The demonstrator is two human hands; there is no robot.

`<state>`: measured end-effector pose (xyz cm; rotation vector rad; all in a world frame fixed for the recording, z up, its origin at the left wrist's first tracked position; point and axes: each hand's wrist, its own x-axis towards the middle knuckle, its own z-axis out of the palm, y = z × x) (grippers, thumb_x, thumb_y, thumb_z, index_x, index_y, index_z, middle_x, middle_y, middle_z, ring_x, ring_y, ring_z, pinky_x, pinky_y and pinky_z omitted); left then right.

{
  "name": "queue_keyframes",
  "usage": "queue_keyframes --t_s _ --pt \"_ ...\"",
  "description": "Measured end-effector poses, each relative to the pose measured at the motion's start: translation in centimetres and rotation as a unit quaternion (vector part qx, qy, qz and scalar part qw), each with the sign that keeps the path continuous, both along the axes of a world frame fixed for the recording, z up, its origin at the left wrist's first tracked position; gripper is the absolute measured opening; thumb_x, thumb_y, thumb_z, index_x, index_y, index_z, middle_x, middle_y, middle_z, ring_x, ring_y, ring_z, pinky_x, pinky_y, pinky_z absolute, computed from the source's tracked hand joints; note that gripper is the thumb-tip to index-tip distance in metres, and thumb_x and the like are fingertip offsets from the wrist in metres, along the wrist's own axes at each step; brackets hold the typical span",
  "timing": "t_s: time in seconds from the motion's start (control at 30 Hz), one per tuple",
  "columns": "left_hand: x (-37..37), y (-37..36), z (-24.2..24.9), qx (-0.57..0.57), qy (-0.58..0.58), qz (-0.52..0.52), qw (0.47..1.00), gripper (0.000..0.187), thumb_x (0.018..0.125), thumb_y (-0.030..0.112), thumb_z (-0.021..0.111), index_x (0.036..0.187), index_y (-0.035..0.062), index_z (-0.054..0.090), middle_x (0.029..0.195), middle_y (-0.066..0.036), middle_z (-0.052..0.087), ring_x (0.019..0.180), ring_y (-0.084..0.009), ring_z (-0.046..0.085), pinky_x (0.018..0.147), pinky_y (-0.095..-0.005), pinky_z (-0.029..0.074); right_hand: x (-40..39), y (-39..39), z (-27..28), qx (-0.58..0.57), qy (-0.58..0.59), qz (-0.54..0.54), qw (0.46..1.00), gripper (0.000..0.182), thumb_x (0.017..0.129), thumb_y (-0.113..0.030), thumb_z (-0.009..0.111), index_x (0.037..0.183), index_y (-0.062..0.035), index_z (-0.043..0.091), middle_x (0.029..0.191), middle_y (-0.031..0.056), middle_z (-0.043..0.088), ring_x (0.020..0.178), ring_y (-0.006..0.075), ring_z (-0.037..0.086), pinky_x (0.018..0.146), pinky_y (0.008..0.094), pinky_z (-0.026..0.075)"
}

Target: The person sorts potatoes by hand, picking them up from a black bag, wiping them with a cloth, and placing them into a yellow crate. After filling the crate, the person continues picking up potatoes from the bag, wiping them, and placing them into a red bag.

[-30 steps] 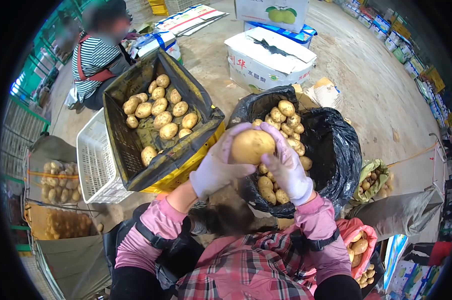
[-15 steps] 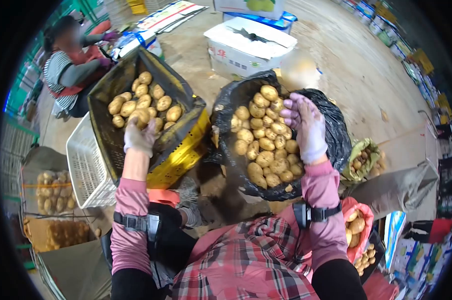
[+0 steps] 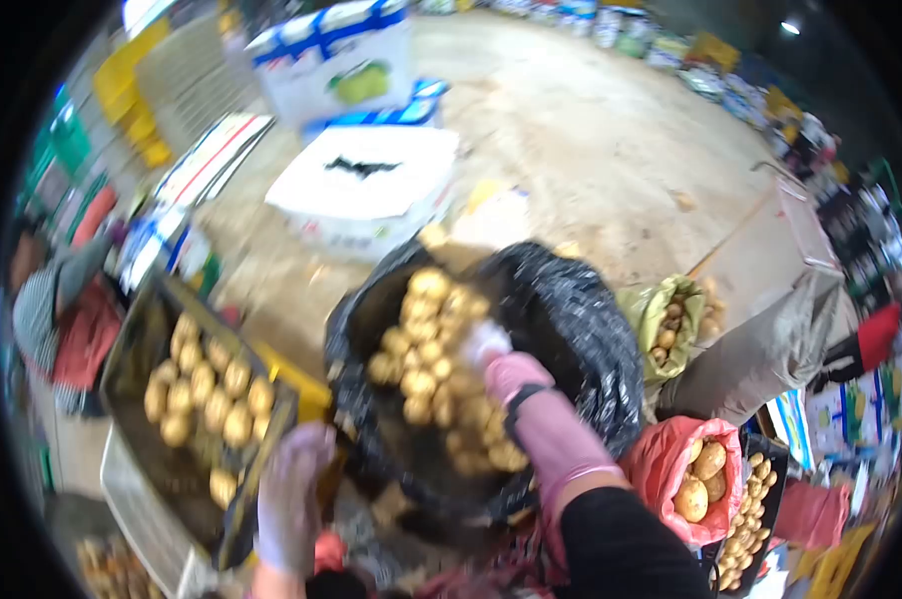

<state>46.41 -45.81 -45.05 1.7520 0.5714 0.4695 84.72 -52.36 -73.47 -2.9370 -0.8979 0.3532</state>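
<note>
My right hand (image 3: 486, 344), in a pale thin glove, reaches into a tub lined with a black plastic bag (image 3: 581, 329). It is over the potatoes (image 3: 426, 344) heaped there, its fingers smeared by motion. At lower left, my gloved left hand (image 3: 296, 479) is beside the near right edge of a black-lined yellow crate (image 3: 187, 479). Its fingers point upward, blurred and loosely extended, and no potato shows in them. More potatoes (image 3: 207, 394) are spread inside that crate, which sits on a white plastic basket (image 3: 142, 509).
A white box (image 3: 371, 185) stands beyond the tub. To the right are a green sack (image 3: 661, 324), a red bag of large potatoes (image 3: 705, 479) and a dark crate of small potatoes (image 3: 750, 519). Another person (image 3: 72, 309) sits at far left.
The view has swung right and down. My left hand has drawn back from the potatoes in the crate to its edge. My right hand has moved from the bag's right side over its potatoes.
</note>
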Motion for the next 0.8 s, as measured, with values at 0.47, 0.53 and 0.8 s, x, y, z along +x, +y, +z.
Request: queue_keyframes --t_s 0.47,0.53,0.8 --pt "1.7 -1.8 -0.5 -0.010 -0.001 -0.100 0.995 0.045 0.103 0.030 0.049 0.132 -0.0041 0.046 0.125 -0.012 0.056 0.114 -0.0207 0.057 0.099 -0.0317 0.046 -2.0 -3.0 15.8 0.250 0.332 0.107 0.903 0.062 0.078 -0.048 0.076 0.131 -0.0207 0.058 0.130 0.0147 0.059 0.123 0.0286 0.053 0.104 0.0377 0.041" --pt "2.4 -3.0 0.9 -0.214 -0.041 -0.054 0.975 0.043 0.103 0.024 0.047 0.137 -0.0007 0.041 0.127 -0.011 0.055 0.112 -0.0196 0.058 0.097 -0.0311 0.047 -5.3 -3.3 23.4 0.268 0.245 0.223 0.905 0.062 0.077 -0.037 0.080 0.131 -0.0151 0.057 0.121 0.0138 0.063 0.112 0.0251 0.059 0.097 0.0354 0.047" --pt "3.0 -2.0 -1.2 -0.547 -0.184 -0.090 0.811 0.053 0.096 0.046 0.058 0.134 0.0118 0.042 0.123 -0.011 0.053 0.087 -0.0206 0.067 0.068 -0.0298 0.059 -20.8 -6.7 34.1 0.436 0.404 0.279 0.754 0.065 0.077 -0.007 0.078 0.134 -0.0023 0.048 0.125 0.0114 0.055 0.117 0.0204 0.054 0.101 0.0304 0.045"
